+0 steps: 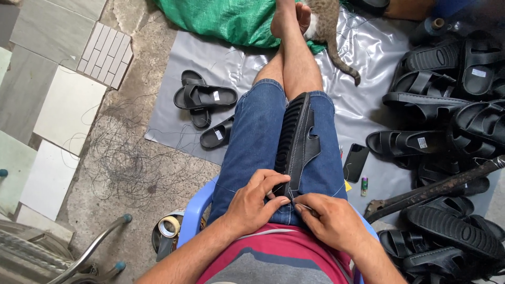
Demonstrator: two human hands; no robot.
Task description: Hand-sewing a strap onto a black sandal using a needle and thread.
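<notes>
A black sandal [298,138] with pale stitching lies on its edge along my lap, sole ridges facing left. My left hand [256,202] grips its near end, thumb and fingers pinched on the heel. My right hand [330,221] sits just to the right, fingers pinched on a thin needle or thread end at the sandal's near edge. A pale thread runs across my denim shorts [252,142]. I sit on a blue plastic chair [194,210], legs stretched forward.
A pile of black sandals [447,126] fills the right side. Three more sandals [205,100] lie left on a grey plastic sheet [368,47]. Nearby: a phone [355,162], lighter [364,186], dark metal bar [431,192], tape rolls [168,227], tangled thread [131,163], a cat [329,26], green sack [226,18].
</notes>
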